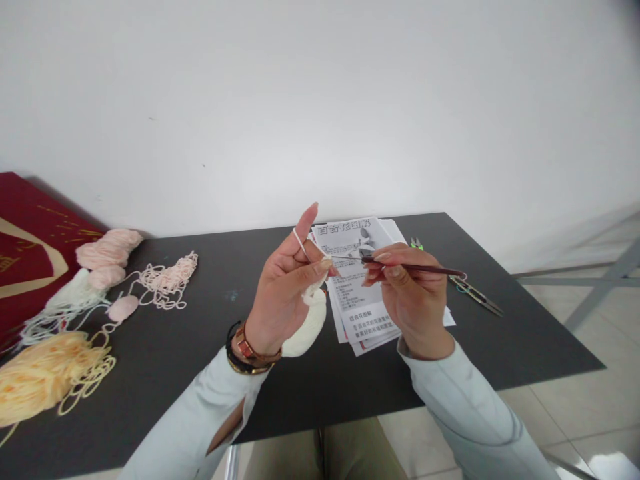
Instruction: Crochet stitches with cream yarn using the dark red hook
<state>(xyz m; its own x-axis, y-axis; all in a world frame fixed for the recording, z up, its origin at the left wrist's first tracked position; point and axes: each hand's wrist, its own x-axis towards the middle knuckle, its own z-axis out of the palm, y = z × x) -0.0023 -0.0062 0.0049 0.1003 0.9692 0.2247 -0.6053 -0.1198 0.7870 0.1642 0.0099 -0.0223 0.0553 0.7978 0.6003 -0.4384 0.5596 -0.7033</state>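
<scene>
My left hand (287, 287) pinches a small piece of white crochet work (314, 288) between thumb and fingers, with the index finger raised. A strand of white yarn (300, 243) wraps round that finger. In my right hand (413, 293) is a crochet hook (425, 268) with a dark reddish-brown handle, held like a pen. Its thin metal shaft points left and its tip meets the crochet work at my left fingertips. Below and behind my left hand a ball of white yarn (307, 325) rests on the table, partly hidden by the hand.
Printed sheets (367, 323) lie under my hands on the black table (530, 347). Scissors (477, 297) lie to the right. At left are pink yarn (113, 250), a loose pink tangle (170, 279), yellow yarn (45, 373) and a red bag (30, 247). A white wall stands behind.
</scene>
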